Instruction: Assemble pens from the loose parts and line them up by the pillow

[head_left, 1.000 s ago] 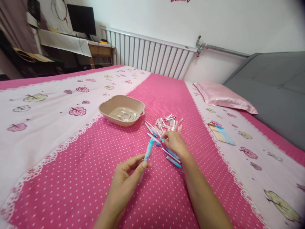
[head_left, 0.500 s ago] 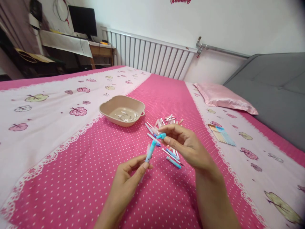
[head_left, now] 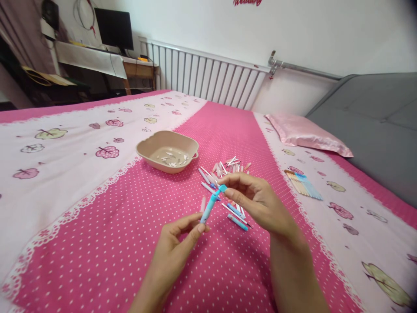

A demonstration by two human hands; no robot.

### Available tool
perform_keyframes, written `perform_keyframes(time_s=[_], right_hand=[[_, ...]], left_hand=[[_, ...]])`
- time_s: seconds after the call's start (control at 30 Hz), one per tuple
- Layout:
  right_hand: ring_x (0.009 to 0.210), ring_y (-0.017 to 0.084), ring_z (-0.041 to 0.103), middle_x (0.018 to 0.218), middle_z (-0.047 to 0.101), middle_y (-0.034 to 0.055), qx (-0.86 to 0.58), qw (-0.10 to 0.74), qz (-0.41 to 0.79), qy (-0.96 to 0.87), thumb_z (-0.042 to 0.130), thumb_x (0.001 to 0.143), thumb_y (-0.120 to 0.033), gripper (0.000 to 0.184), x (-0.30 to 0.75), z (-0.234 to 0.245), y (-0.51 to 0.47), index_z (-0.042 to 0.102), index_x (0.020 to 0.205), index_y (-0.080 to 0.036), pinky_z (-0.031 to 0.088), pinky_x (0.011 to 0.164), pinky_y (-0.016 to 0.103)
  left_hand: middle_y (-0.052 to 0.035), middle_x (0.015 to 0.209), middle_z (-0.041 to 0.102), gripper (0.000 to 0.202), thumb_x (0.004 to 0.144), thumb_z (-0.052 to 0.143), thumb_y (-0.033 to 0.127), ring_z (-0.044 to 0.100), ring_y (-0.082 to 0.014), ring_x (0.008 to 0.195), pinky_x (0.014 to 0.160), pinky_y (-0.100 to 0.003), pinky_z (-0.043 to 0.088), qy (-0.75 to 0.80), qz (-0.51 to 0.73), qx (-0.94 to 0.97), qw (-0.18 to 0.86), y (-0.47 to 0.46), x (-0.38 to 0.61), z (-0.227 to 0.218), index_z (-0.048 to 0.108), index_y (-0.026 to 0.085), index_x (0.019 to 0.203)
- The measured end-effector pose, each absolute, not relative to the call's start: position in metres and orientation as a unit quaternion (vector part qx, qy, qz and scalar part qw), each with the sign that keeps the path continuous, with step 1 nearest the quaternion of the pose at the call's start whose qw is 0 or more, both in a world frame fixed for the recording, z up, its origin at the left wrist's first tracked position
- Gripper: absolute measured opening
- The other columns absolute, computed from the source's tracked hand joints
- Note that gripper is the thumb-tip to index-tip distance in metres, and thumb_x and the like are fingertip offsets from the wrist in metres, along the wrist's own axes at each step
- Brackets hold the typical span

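My left hand [head_left: 177, 250] pinches the lower end of a light blue pen barrel [head_left: 208, 208], which points up and to the right. My right hand [head_left: 257, 200] is closed on a small blue cap [head_left: 223, 188] and holds it against the barrel's top end. Just behind my hands a heap of loose pen parts [head_left: 224, 171], pink, white and blue, lies on the pink dotted bedspread [head_left: 107, 243]. A few blue pens [head_left: 237, 221] lie under my right hand.
A beige plastic basin [head_left: 153, 150] with several small white pieces stands beyond the heap to the left. A row of pale sticks [head_left: 302, 183] lies to the right. A pink pillow [head_left: 304, 132] and a grey headboard are at far right; a radiator and a desk stand beyond the bed.
My right hand picked a blue cap out of the heap, lifted it and brought it onto the top of the barrel. My left hand stayed almost still.
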State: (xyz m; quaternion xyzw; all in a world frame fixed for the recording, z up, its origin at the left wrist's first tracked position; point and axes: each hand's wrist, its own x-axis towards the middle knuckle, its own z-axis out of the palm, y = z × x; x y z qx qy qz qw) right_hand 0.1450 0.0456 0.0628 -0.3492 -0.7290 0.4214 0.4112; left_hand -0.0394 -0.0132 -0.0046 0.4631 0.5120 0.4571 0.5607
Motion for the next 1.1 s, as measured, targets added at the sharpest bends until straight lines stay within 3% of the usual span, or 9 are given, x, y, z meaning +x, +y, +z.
perform_keyframes(time_s=[0.3, 0.73, 0.9, 1.0, 1.1], right_hand=[[0.089, 0.015, 0.063, 0.096, 0.068, 0.0013, -0.375, 0.397, 0.322, -0.773, 0.058, 0.088, -0.023, 0.017, 0.1463, 0.0709, 0.0377, 0.067, 0.103, -0.024, 0.049, 0.078, 0.028], [0.08, 0.014, 0.061, 0.089, 0.068, 0.0015, -0.389, 0.376, 0.331, -0.774, 0.06, 0.087, -0.028, 0.018, 0.1409, 0.0671, 0.0389, 0.068, 0.101, -0.021, 0.048, 0.071, 0.027], [0.076, 0.013, 0.059, 0.084, 0.064, 0.0006, -0.39, 0.378, 0.365, -0.756, 0.061, 0.086, -0.03, 0.025, 0.1388, 0.0656, 0.0385, 0.063, 0.11, -0.022, 0.047, 0.069, 0.027], [0.074, 0.013, 0.057, 0.081, 0.06, 0.0001, -0.397, 0.382, 0.378, -0.744, 0.063, 0.084, -0.031, 0.032, 0.1387, 0.0665, 0.0376, 0.06, 0.115, -0.023, 0.046, 0.067, 0.028], [0.073, 0.014, 0.056, 0.08, 0.059, 0.0006, -0.408, 0.368, 0.383, -0.743, 0.065, 0.083, -0.032, 0.028, 0.1385, 0.0677, 0.0358, 0.061, 0.109, -0.022, 0.046, 0.066, 0.028]], left_hand=[[-0.0056, 0.088, 0.073, 0.035, 0.072, 0.069, 0.041, 0.061, -0.0186, 0.081, 0.077, -0.029, 0.044, 0.513, 0.449, 0.467, 0.563, -0.0136, -0.0386, -0.0034, 0.072, 0.021, 0.101], [-0.005, 0.084, 0.073, 0.033, 0.073, 0.068, 0.039, 0.061, -0.0183, 0.079, 0.078, -0.03, 0.045, 0.505, 0.454, 0.465, 0.569, -0.0137, -0.039, -0.0017, 0.072, 0.02, 0.1], [-0.006, 0.085, 0.073, 0.03, 0.075, 0.065, 0.041, 0.062, -0.0198, 0.082, 0.081, -0.031, 0.045, 0.5, 0.454, 0.471, 0.567, -0.0152, -0.0396, 0.0003, 0.073, 0.019, 0.095], [-0.0069, 0.089, 0.073, 0.035, 0.076, 0.064, 0.044, 0.062, -0.0203, 0.084, 0.078, -0.031, 0.045, 0.503, 0.458, 0.452, 0.577, -0.0162, -0.04, 0.0007, 0.071, 0.02, 0.1], [-0.0073, 0.089, 0.074, 0.039, 0.076, 0.065, 0.045, 0.063, -0.0212, 0.088, 0.08, -0.031, 0.045, 0.501, 0.48, 0.424, 0.582, -0.0161, -0.0409, 0.0014, 0.069, 0.02, 0.105]])
